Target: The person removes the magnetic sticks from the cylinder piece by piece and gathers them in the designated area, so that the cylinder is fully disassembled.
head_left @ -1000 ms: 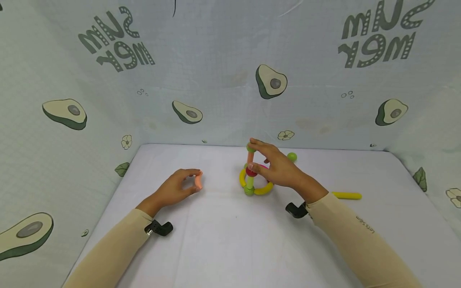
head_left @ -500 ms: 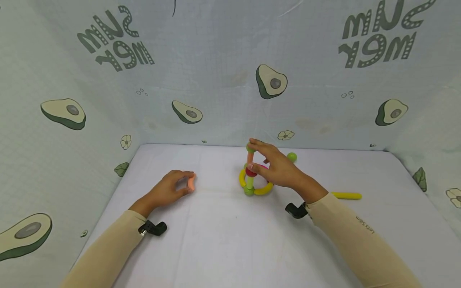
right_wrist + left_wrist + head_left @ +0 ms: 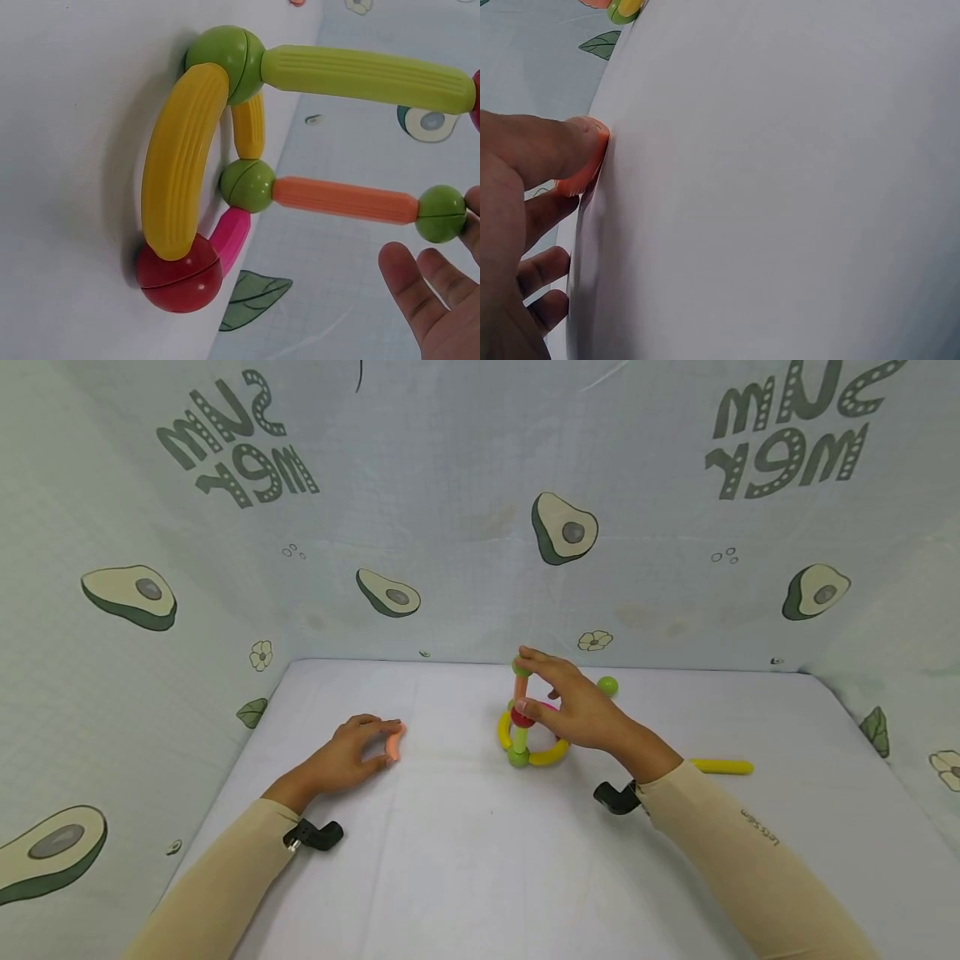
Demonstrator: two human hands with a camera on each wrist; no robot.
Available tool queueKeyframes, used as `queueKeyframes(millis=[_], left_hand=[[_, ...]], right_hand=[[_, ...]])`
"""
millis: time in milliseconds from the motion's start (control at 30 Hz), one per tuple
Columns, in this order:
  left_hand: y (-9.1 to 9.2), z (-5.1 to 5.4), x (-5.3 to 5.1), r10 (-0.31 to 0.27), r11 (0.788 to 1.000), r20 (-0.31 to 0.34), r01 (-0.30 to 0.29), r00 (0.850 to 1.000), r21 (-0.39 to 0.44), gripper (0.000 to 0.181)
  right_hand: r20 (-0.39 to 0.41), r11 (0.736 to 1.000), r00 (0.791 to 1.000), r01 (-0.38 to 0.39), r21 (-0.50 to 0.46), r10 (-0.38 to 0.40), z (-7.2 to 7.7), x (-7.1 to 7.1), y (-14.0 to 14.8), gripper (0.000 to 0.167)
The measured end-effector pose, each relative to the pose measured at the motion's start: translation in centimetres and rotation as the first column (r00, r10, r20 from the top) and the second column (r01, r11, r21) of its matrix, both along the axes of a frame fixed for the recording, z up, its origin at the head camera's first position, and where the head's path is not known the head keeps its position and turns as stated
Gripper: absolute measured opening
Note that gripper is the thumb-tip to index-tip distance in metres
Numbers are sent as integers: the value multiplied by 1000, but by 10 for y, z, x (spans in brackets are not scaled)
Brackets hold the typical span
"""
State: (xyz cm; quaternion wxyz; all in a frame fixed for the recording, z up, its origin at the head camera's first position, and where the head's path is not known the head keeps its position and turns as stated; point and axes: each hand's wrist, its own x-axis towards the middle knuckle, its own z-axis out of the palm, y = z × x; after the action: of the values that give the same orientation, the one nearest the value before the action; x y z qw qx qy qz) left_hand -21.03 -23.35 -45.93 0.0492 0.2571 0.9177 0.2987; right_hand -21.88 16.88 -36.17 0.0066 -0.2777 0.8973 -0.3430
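My left hand pinches a short curved orange stick between thumb and fingers, low over the white table. In the left wrist view the thumb covers part of that orange piece. My right hand grips the ball-and-stick structure, fingers on the upper green ball, thumb at the red ball. A ring with yellow sticks, a magenta stick and another red ball forms its base. Rising from it are a lime stick and an orange stick.
A loose green ball lies behind the right hand. A straight yellow stick rests on the table, partly behind the right forearm. Patterned cloth hangs behind the table and at both sides.
My left hand has moved left, away from the structure, carrying the curved orange stick. The right hand and the structure have stayed in place.
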Motion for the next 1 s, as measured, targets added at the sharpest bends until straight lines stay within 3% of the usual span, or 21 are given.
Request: queueKeyframes(millis=[300,500,700,867,1000], left_hand=[[0,3,1,34,999,35,-35,999,14,60],[10,7,1,50,995,-28,-47,998,90,64],[36,16,3,57,985,-108,-38,992,170,60],[66,25,8,27,987,-160,0,987,163,54],[90,29,16,9,986,-144,16,990,169,50]], right_hand=[[-21,1000,1000,-4,-1,4,0,0,-1,67],[-52,1000,999,-7,-13,6,0,0,0,66],[-81,1000,997,-3,-25,1,0,1,-1,63],[-124,999,992,19,-29,-22,2,4,-1,63],[-175,997,984,25,-75,-38,3,11,0,60]])
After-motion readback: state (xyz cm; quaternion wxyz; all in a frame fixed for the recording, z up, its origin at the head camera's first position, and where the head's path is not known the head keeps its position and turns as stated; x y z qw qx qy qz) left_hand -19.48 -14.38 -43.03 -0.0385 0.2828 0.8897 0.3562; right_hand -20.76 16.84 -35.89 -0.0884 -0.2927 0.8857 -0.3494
